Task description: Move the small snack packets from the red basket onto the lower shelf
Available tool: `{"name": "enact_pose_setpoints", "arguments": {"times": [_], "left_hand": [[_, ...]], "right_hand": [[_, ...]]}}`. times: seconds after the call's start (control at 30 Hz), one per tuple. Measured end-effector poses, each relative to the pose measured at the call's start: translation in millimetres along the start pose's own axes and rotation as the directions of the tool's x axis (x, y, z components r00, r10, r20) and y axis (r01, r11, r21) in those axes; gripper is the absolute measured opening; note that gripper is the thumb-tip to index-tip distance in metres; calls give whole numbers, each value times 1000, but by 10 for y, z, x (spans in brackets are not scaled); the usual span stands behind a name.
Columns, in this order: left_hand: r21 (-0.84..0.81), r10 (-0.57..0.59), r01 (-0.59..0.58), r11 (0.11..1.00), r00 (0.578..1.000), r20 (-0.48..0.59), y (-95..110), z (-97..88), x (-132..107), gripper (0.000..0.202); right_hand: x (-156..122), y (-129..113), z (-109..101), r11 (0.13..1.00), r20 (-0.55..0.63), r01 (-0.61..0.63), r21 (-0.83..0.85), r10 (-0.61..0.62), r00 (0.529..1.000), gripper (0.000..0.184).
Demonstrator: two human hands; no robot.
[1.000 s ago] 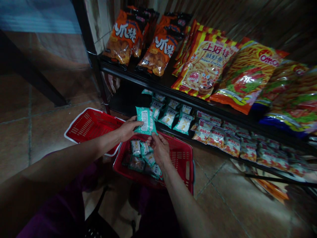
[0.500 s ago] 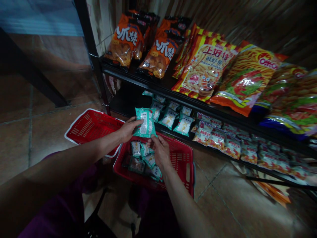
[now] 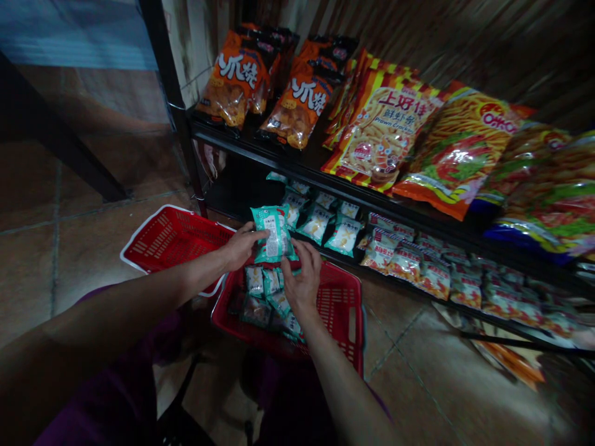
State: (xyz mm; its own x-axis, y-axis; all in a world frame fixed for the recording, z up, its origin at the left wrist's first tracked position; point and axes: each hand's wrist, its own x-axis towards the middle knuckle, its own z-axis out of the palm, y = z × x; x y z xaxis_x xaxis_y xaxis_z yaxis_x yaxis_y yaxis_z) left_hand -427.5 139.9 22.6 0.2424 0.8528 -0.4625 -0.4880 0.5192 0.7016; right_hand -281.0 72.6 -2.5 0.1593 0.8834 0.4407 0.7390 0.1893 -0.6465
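Note:
A small teal snack packet point(image 3: 273, 234) is held up between both hands, above a red basket point(image 3: 341, 301). My left hand point(image 3: 239, 246) pinches its left edge with thumb and fingers. My right hand point(image 3: 301, 279) grips its lower right corner, fingers curled on it. Inside the basket, under my right hand, lie several more teal packets point(image 3: 270, 293). Just beyond, the low shelf point(image 3: 320, 248) carries a row of the same teal packets point(image 3: 320, 217).
A second red basket point(image 3: 171, 238) sits on the tiled floor to the left. The upper shelf holds large orange point(image 3: 242, 74) and yellow snack bags point(image 3: 385, 130). Small red-and-white packets point(image 3: 418, 266) line the low shelf to the right. A black rack post point(image 3: 179, 118) stands at the left.
My right hand has moved up and closed on the packet's lower right corner. The left hand and the packet have barely shifted.

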Motion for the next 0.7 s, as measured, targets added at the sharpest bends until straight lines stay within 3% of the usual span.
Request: {"name": "enact_pose_setpoints", "arguments": {"times": [0.07,0.17,0.43,0.7], "left_hand": [[14,0,-1,1000,1000,18,-18,-4,-3,30],[44,11,-12,999,1000,29,-55,-11,-2,30],[144,49,-44,989,998,-27,-106,-21,-1,35],[307,78,-76,949,997,6,-100,-39,-40,36]], "right_hand": [[-4,-38,-26,987,21,128,-92,-127,992,31],[-23,-63,-27,971,92,198,-137,-186,978,34],[-87,-35,27,980,162,164,-114,-144,976,45],[-105,-85,35,994,218,66,-83,-46,975,68]]}}
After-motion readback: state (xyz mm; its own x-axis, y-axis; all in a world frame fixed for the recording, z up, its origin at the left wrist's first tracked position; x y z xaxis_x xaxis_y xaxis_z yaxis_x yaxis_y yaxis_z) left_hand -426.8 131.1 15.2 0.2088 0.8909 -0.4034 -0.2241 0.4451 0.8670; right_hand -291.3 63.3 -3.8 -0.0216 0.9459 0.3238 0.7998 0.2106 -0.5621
